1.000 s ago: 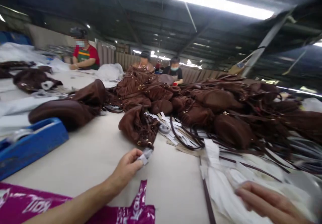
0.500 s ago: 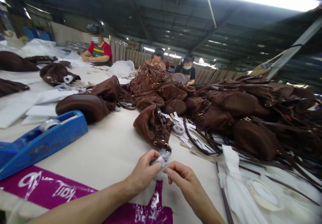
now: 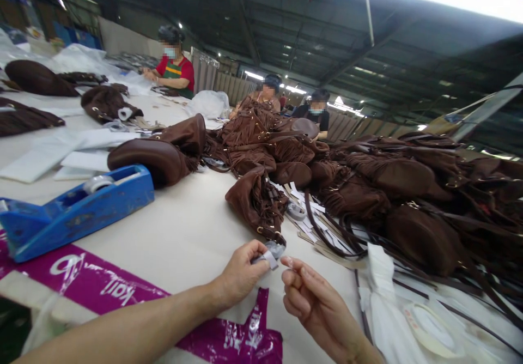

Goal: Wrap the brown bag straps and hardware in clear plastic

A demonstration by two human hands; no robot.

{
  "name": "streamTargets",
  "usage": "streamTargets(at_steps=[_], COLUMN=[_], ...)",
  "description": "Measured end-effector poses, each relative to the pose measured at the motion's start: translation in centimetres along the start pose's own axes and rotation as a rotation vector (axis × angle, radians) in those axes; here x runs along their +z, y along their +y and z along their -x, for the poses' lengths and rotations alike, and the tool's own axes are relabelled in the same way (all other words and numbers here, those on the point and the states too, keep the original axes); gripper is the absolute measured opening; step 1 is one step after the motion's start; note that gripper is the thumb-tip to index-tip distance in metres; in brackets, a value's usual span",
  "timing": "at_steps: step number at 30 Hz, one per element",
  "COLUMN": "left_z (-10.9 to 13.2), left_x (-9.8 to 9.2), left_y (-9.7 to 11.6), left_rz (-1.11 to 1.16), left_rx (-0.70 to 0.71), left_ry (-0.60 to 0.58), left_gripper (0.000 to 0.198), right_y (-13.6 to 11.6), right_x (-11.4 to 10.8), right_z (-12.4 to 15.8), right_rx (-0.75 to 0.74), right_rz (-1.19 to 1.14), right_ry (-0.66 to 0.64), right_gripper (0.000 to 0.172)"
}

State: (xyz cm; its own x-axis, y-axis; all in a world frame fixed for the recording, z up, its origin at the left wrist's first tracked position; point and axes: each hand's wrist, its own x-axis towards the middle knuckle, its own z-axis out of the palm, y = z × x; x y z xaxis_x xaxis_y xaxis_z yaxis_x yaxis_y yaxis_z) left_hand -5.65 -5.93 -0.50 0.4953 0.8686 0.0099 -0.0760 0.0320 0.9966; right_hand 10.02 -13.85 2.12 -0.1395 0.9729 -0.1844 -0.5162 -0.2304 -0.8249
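Note:
My left hand pinches a small white and grey tag that hangs from a brown fringed bag lying on the cream table. My right hand is just right of the tag, palm up and fingers curled, its fingertips close to the tag; I cannot make out anything in it. Both hands hover above the table near its front edge, over a magenta plastic bag.
A blue tape dispenser stands at the left. A big heap of brown bags and straps fills the right. White paper and tape rolls lie at the front right. Other brown bags and white sheets lie at the left. Three people work at the far end.
My right hand came in from the lower right to the tag held by my left hand. The view has shifted to the right and tilted.

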Motion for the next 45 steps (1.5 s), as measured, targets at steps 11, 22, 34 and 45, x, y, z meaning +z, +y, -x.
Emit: streamTargets(at_steps=[11, 22, 34, 45], left_z=[-0.1, 0.3, 0.5, 0.5], left_x=[0.2, 1.1, 1.0, 0.9], left_y=[-0.3, -0.3, -0.3, -0.2], left_rz=[0.120, 0.389, 0.451, 0.468], left_rx=[-0.031, -0.135, -0.162, -0.179], left_ry=[0.017, 0.093, 0.073, 0.023], left_gripper=[0.015, 0.028, 0.030, 0.034], right_y=[0.2, 7.2, 8.8, 9.7], right_x=[1.5, 3.3, 3.0, 2.5], right_z=[0.5, 0.1, -0.9, -1.1], right_rx=[-0.161, -0.369, -0.414, -0.494], right_rz=[0.051, 0.054, 0.093, 0.165], right_ry=[0.116, 0.214, 0.270, 0.296], right_gripper=[0.041, 0.058, 0.077, 0.063])
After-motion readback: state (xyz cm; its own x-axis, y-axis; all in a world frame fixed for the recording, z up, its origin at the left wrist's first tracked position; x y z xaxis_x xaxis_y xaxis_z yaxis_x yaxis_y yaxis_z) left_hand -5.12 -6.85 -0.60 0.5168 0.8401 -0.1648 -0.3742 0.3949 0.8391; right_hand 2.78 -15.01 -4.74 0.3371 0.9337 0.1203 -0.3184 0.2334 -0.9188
